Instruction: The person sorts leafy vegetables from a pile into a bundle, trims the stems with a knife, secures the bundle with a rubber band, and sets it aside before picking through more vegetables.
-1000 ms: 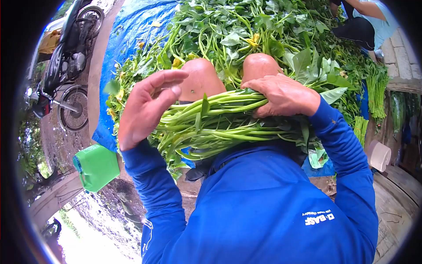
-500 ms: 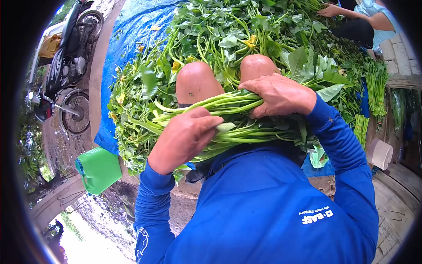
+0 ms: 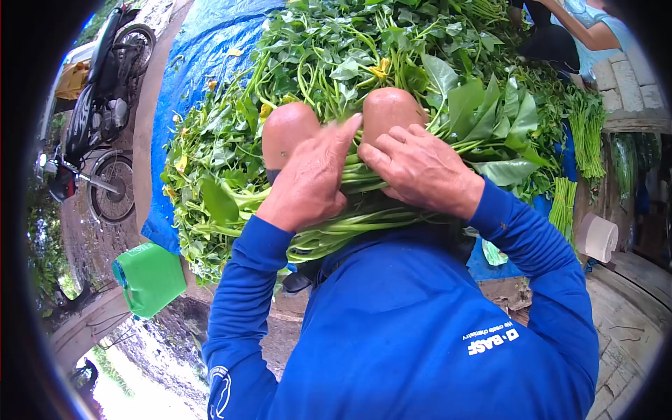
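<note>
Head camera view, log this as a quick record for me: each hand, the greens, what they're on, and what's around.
left hand: blurred, at the stem bundle; grip unclear
right hand: fingers curled on the stem bundle
left hand position: beside the right, near the knees
greens: leafy pile
under greens: blue tarp
left side: motorcycle, green container
upper right: another person

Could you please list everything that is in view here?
Leafy greens: many, green, front
Long stems: several, green, across lap
Yellow leaves: several, yellow, among greens
Tarp: one, blue, under greens
Stem bundles: at least two, green, right
Container: one, green, left
Motorcycle: one, mostly black, far left
Rounded object: one, pale, right
Co-worker: one, light-blue top, upper right
Own hands: left, right, bare, at stems
Knees: two, bare, centre
</note>
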`<state>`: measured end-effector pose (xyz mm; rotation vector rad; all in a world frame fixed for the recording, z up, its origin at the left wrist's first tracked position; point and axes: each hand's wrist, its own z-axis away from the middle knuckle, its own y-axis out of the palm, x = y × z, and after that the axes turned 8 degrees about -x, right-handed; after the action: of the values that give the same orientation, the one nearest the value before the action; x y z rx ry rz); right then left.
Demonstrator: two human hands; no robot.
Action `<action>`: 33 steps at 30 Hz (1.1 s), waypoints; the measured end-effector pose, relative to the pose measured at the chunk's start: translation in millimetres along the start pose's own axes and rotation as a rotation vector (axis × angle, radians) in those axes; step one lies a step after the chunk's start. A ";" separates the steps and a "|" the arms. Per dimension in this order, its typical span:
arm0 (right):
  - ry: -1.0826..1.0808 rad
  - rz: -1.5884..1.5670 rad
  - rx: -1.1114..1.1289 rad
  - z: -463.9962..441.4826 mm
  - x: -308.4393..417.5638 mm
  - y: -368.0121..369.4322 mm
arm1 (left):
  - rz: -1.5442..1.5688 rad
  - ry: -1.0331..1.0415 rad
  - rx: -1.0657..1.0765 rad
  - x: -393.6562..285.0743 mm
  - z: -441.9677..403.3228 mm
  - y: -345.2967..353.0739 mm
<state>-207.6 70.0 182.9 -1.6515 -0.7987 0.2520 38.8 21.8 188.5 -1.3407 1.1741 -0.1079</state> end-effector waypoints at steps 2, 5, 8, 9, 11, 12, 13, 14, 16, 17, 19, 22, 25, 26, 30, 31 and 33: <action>-0.037 -0.102 -0.031 6.5 -9.3 -5.0 | 0.033 -0.086 0.160 10.4 10.0 9.1; -0.023 -0.124 0.022 19.7 -17.7 -14.8 | -0.081 -0.202 0.257 -15.4 27.7 10.0; -0.011 0.068 0.081 17.4 -7.3 -18.1 | -0.207 -0.209 0.177 -34.5 43.5 15.1; -0.011 0.065 0.044 19.3 -8.1 -14.1 | -0.031 -0.264 0.153 -30.8 42.3 12.7; -0.013 0.056 -0.020 23.9 -7.6 -8.7 | 0.331 -0.374 0.105 -27.9 37.8 6.3; -0.009 0.062 -0.032 22.9 -7.8 -11.1 | 0.269 -0.366 0.065 -32.1 33.4 7.6; -0.018 0.039 -0.006 22.6 -8.5 -10.1 | 0.121 -0.295 0.072 -32.8 27.3 14.4; -0.029 0.021 0.015 21.2 -11.2 -8.5 | -0.032 -0.220 0.073 -32.0 16.7 21.1; 0.016 -0.095 0.147 21.4 -19.2 -12.8 | -0.104 -0.242 0.133 -35.7 -3.5 28.9; 0.010 -0.032 0.159 20.8 -24.0 -22.1 | -0.056 -0.297 0.157 -34.0 -6.6 28.2; 0.038 0.060 0.215 26.8 -31.0 -38.2 | 0.057 -0.409 0.241 -25.9 -3.2 27.1; 0.014 0.248 0.202 30.7 -28.7 -48.2 | 0.044 -0.341 0.200 -34.5 -3.3 21.2; -0.097 0.352 -0.105 57.3 -43.9 -14.6 | -0.248 -0.275 0.123 -54.3 9.9 32.1; -0.136 0.334 -0.236 63.5 -47.2 -11.7 | -0.323 -0.285 0.128 -58.2 13.5 36.9; -0.030 0.278 -0.040 70.9 -54.8 -37.3 | -0.179 -0.239 0.025 -51.2 16.5 35.5; 0.030 0.240 0.022 69.1 -54.1 -51.8 | -0.165 -0.298 0.076 -49.4 13.9 31.9; 0.028 0.321 0.057 65.5 -58.3 -74.9 | -0.138 -0.404 0.165 -48.3 3.3 25.4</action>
<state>-314.9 87.9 221.0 -1.7210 -0.4978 0.4708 4.7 63.8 196.3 -1.2260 0.7176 -0.0293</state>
